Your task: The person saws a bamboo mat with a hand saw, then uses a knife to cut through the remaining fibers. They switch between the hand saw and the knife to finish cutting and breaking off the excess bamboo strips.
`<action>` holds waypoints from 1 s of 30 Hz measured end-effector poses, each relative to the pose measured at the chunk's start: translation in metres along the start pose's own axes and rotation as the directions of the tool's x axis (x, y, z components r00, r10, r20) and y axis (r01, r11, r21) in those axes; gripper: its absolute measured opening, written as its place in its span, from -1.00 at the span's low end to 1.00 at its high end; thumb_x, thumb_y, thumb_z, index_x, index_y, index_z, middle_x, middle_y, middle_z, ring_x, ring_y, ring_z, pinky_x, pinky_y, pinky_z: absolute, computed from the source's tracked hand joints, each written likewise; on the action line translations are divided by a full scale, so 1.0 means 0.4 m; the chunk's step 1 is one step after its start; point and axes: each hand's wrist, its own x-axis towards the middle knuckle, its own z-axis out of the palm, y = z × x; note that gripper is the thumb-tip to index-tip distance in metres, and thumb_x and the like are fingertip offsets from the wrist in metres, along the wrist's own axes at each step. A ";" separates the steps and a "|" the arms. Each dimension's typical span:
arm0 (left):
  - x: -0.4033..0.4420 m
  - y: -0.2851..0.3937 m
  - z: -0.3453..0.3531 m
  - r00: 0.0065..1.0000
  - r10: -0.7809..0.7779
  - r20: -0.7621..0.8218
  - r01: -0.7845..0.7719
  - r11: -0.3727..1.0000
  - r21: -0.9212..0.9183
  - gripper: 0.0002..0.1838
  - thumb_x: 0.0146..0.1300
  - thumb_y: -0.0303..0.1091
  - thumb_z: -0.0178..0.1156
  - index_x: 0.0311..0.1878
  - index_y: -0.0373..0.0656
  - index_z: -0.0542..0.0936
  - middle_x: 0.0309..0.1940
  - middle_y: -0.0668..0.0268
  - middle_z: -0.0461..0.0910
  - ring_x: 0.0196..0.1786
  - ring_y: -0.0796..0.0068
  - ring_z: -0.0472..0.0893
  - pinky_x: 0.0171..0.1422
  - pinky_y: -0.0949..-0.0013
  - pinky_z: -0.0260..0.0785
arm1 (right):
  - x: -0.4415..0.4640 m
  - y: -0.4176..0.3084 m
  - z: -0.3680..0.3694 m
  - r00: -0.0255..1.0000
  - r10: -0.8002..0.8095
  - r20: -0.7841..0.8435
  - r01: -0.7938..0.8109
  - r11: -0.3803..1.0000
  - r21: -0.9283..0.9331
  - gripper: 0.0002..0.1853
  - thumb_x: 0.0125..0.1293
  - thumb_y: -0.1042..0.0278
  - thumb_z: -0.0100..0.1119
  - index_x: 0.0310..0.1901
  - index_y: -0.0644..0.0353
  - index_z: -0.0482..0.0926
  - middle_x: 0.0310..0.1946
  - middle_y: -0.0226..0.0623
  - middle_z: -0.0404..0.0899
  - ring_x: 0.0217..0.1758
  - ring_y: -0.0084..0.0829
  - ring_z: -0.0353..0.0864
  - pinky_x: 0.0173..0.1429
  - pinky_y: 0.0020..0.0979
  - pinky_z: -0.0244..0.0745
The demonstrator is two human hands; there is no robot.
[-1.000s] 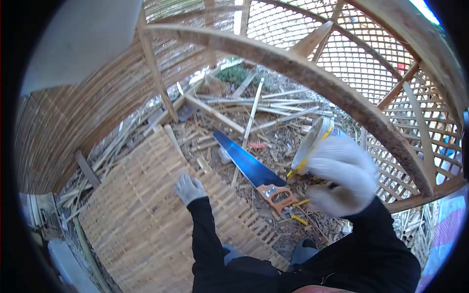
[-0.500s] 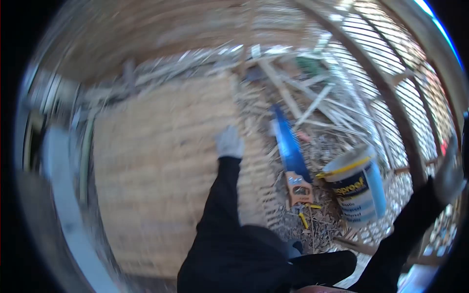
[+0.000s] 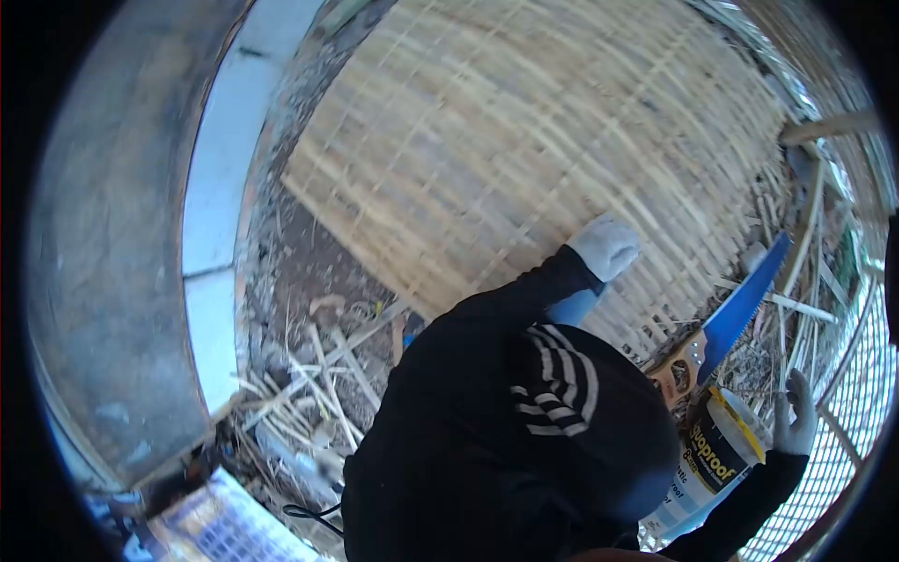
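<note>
A large woven bamboo mat lies flat on the ground. My left hand, in a pale glove, is curled closed above the mat's near part, with nothing showing in it. At the right, my gloved right hand has its fingers apart and holds nothing; it is beside the rim of a white bucket with a yellow handle and black label. A handsaw with a blue blade and tan handle lies by the mat's right edge, between both hands. My sleeve and body hide part of the bucket and mat.
Scattered bamboo strips lie on the soil at the lower left. Pale blocks form an edge beside a large brown board. A lattice wall and a wooden post stand at the right.
My view has swung left and down, so the mat, saw and bucket appear rotated. My left hand is now closer to my body, and my right hand is lower, near the bucket.
</note>
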 end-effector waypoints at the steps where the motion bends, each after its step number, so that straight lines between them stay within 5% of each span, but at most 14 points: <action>1: -0.039 0.030 -0.057 0.983 -0.177 -0.048 0.170 0.978 -0.123 -0.80 0.46 -0.30 0.31 0.03 -0.15 0.75 0.07 0.10 0.79 0.25 0.02 0.72 0.46 -0.02 0.48 | 0.047 0.090 -0.005 0.999 -0.029 0.037 0.029 1.000 -0.009 -0.45 0.61 0.33 0.29 0.55 0.28 0.55 0.44 -0.08 0.68 0.40 -0.23 0.67 0.50 -0.18 0.52; 2: -0.088 0.063 -0.117 0.932 -0.354 -0.075 0.326 0.911 -0.254 -0.84 0.49 -0.32 0.30 -0.02 -0.15 0.76 0.01 0.11 0.81 0.18 0.02 0.75 0.38 0.01 0.54 | 0.088 0.134 -0.011 0.999 -0.030 0.044 0.031 0.999 -0.012 -0.44 0.62 0.32 0.28 0.57 0.26 0.54 0.44 -0.07 0.67 0.43 -0.22 0.67 0.53 -0.18 0.50; 5: -0.273 0.069 -0.335 0.900 -0.322 -0.294 0.359 0.930 0.080 -0.81 0.54 -0.34 0.27 0.05 -0.16 0.78 0.02 0.05 0.80 0.13 -0.03 0.76 0.31 0.03 0.59 | 0.228 0.283 -0.060 0.987 -0.058 0.147 0.056 0.998 0.020 -0.44 0.69 0.29 0.21 0.61 0.25 0.48 0.50 -0.09 0.62 0.56 -0.21 0.59 0.66 -0.18 0.41; 8: -0.608 0.064 -0.545 0.743 -0.433 -0.510 0.643 0.673 0.366 -0.73 0.57 -0.26 0.21 0.08 -0.20 0.78 0.05 0.04 0.80 0.19 -0.04 0.75 0.37 0.02 0.55 | 0.343 0.415 -0.103 0.994 -0.094 0.062 0.092 0.995 0.028 -0.48 0.71 0.26 0.23 0.56 0.32 0.51 0.49 -0.10 0.62 0.54 -0.28 0.59 0.65 -0.27 0.39; 9: -0.715 0.095 -0.603 0.489 -0.666 -0.564 0.865 0.453 0.215 -0.63 0.62 -0.19 0.09 0.10 -0.26 0.76 0.07 -0.03 0.80 0.21 -0.12 0.73 0.42 0.00 0.52 | 0.375 0.473 -0.128 0.997 -0.062 0.034 0.063 0.997 -0.035 -0.47 0.72 0.21 0.24 0.55 0.32 0.52 0.50 -0.11 0.61 0.55 -0.30 0.57 0.65 -0.27 0.37; 10: -0.923 0.069 -0.631 0.412 -0.740 -0.532 0.900 0.240 0.364 -0.52 0.60 -0.07 0.07 0.18 -0.29 0.76 0.12 -0.16 0.78 0.24 -0.18 0.73 0.43 -0.02 0.51 | 0.406 0.557 -0.160 0.995 -0.088 0.049 0.092 0.991 -0.095 -0.43 0.74 0.13 0.22 0.57 0.31 0.50 0.52 -0.10 0.59 0.57 -0.31 0.54 0.66 -0.26 0.35; 11: -1.020 0.100 -0.617 -0.093 -0.802 -0.590 0.996 -0.082 -0.046 -0.44 0.54 0.03 0.12 0.24 -0.26 0.77 0.16 -0.25 0.76 0.28 -0.17 0.73 0.46 -0.04 0.50 | 0.415 0.600 -0.179 0.998 -0.017 0.056 0.024 0.991 -0.135 -0.41 0.74 0.10 0.23 0.58 0.31 0.48 0.52 -0.11 0.59 0.58 -0.31 0.53 0.67 -0.26 0.34; 12: -1.397 -0.050 -0.547 -0.088 -0.851 -0.517 0.929 -0.258 0.266 -0.27 0.48 0.14 0.17 0.45 -0.27 0.65 0.14 -0.26 0.78 0.31 -0.22 0.73 0.51 -0.05 0.47 | 0.420 0.626 -0.199 0.997 0.051 0.052 -0.041 0.983 -0.177 -0.39 0.74 0.08 0.23 0.59 0.31 0.47 0.52 -0.11 0.59 0.59 -0.31 0.52 0.68 -0.26 0.33; 15: -1.403 0.179 -0.330 -0.199 -0.859 -0.472 0.947 -0.292 0.132 0.40 0.15 0.07 0.65 0.81 -0.38 -0.04 0.81 -0.39 -0.16 0.74 -0.38 0.25 0.72 -0.01 0.37 | 0.444 0.927 -0.261 1.000 0.026 0.008 -0.023 0.954 -0.299 -0.39 0.66 0.12 0.37 0.55 0.32 0.51 0.44 -0.07 0.65 0.50 -0.24 0.60 0.65 -0.22 0.38; 18: -1.282 0.228 -0.271 -0.236 -0.786 -0.571 0.967 -0.248 -0.058 0.48 0.05 -0.04 0.75 0.80 -0.37 -0.11 0.80 -0.39 -0.16 0.65 -0.45 0.37 0.67 -0.03 0.44 | 0.364 0.937 -0.285 0.969 0.229 0.095 -0.172 0.897 -0.406 -0.37 0.60 -0.05 0.36 0.48 0.24 0.62 0.38 -0.15 0.71 0.48 -0.25 0.62 0.60 -0.23 0.46; 20: -1.220 0.249 -0.298 -0.333 -0.781 -0.529 0.940 -0.319 -0.121 0.48 0.03 -0.09 0.77 0.79 -0.37 -0.10 0.80 -0.38 -0.15 0.60 -0.47 0.43 0.65 -0.04 0.47 | 0.331 0.913 -0.278 0.854 0.494 0.166 -0.483 0.870 -0.105 -0.49 0.56 -0.06 0.41 0.38 0.03 0.71 0.09 -0.39 0.77 0.10 -0.42 0.74 0.19 -0.22 0.69; 21: -1.225 0.250 -0.289 -0.327 -0.774 -0.542 0.939 -0.329 -0.097 0.47 0.04 -0.09 0.76 0.78 -0.36 -0.09 0.80 -0.37 -0.16 0.58 -0.46 0.46 0.64 -0.04 0.48 | 0.297 0.922 -0.254 0.906 0.410 0.103 -0.412 0.911 0.003 -0.53 0.55 0.00 0.45 0.35 0.02 0.72 -0.02 -0.48 0.75 -0.04 -0.52 0.71 0.03 -0.30 0.68; 26: -1.248 0.240 -0.274 -0.280 -0.763 -0.583 0.949 -0.313 -0.046 0.49 0.06 -0.06 0.76 0.80 -0.36 -0.12 0.81 -0.35 -0.21 0.67 -0.40 0.37 0.66 -0.06 0.46 | 0.342 0.948 -0.126 0.905 0.361 0.227 -0.413 0.875 0.254 -0.45 0.54 0.03 0.49 0.44 0.06 0.66 0.17 -0.37 0.74 0.13 -0.39 0.77 0.09 -0.27 0.70; 30: -1.324 0.181 -0.276 -0.303 -0.770 -0.562 0.924 -0.381 0.023 0.49 0.10 0.05 0.72 0.81 -0.35 -0.13 0.82 -0.31 -0.20 0.74 -0.31 0.27 0.77 -0.09 0.28 | 0.389 0.850 0.010 0.969 0.172 0.177 -0.206 0.959 0.196 -0.51 0.57 0.08 0.43 0.40 0.12 0.68 0.05 -0.43 0.77 -0.01 -0.55 0.72 -0.01 -0.41 0.64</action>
